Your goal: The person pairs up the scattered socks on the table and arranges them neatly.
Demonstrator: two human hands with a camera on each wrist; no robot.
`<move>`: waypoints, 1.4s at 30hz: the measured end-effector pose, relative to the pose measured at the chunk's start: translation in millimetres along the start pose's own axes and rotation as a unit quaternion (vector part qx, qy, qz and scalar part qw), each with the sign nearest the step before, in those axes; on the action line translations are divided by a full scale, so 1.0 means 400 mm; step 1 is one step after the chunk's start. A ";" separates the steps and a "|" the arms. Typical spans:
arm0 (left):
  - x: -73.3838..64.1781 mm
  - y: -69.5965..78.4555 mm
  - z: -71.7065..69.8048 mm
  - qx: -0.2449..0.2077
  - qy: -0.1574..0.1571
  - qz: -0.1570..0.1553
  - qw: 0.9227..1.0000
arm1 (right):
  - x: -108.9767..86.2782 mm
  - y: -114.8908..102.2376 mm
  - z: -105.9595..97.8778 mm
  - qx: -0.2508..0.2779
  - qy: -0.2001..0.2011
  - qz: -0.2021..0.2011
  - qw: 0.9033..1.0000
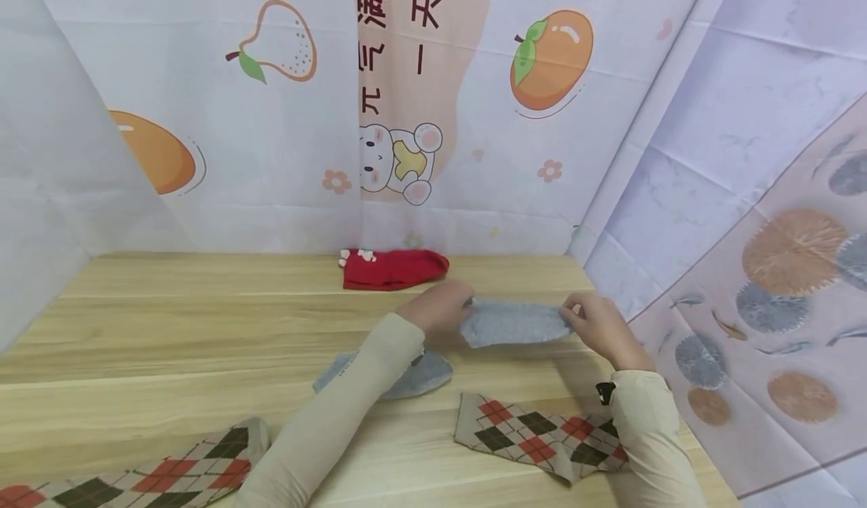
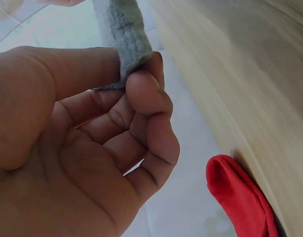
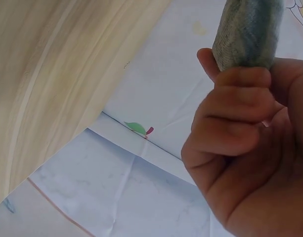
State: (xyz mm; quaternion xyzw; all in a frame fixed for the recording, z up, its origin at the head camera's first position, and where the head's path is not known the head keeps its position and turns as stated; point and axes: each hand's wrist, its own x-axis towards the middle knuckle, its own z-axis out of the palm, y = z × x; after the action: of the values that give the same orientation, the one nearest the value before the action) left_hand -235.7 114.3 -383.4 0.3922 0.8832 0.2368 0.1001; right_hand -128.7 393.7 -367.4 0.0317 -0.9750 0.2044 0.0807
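A grey-blue sock (image 1: 516, 322) is stretched between my two hands above the right part of the table. My left hand (image 1: 439, 308) pinches one end between thumb and fingers, seen close in the left wrist view, where the sock (image 2: 124, 37) hangs from the fingertips. The other end is gripped by my right hand (image 1: 603, 329); the right wrist view shows the curled fingers around the sock (image 3: 247, 37). A second grey-blue sock (image 1: 423, 376) lies on the wood, partly hidden beneath my left forearm.
On the wooden table (image 1: 203, 327) a red sock (image 1: 393, 269) lies near the back edge. One argyle sock (image 1: 183, 470) is at the front left, another argyle sock (image 1: 535, 433) at the front right, partly under my right sleeve. Printed cloth (image 1: 284, 154) hangs behind the table.
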 end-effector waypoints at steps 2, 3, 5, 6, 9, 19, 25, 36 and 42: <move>-0.003 -0.004 -0.004 -0.007 -0.002 -0.006 1.000 | 0.003 -0.004 -0.001 0.003 -0.006 -0.001 1.000; -0.005 -0.006 -0.006 -0.009 -0.001 -0.008 1.000 | 0.004 -0.006 -0.001 0.003 -0.008 -0.001 1.000; -0.010 -0.011 -0.010 -0.020 0.001 -0.007 1.000 | 0.006 -0.010 0.001 0.004 -0.009 -0.001 1.000; -0.015 -0.013 -0.012 -0.026 0.000 -0.008 1.000 | 0.007 -0.013 0.004 0.005 -0.011 -0.002 1.000; -0.035 -0.022 -0.017 -0.030 0.000 -0.010 0.999 | 0.011 -0.025 0.014 0.007 -0.021 -0.008 1.000; -0.096 -0.045 -0.044 -0.020 0.007 -0.035 0.999 | 0.015 -0.068 0.037 -0.004 -0.027 -0.016 1.000; -0.126 -0.066 -0.049 -0.034 -0.006 -0.044 0.998 | 0.013 -0.090 0.037 0.021 -0.042 -0.024 0.999; -0.164 -0.080 -0.054 -0.022 -0.008 -0.019 1.000 | 0.000 -0.107 0.042 0.015 -0.029 -0.040 0.999; -0.183 -0.080 -0.055 -0.024 0.003 -0.010 1.000 | -0.001 -0.119 0.050 0.020 -0.037 -0.041 0.998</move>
State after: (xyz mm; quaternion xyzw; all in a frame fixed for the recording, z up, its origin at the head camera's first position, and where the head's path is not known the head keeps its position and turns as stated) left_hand -215.2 34.1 -380.7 0.3796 0.8818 0.2578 0.1088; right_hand -126.6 342.0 -366.9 0.0812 -0.9709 0.2193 0.0519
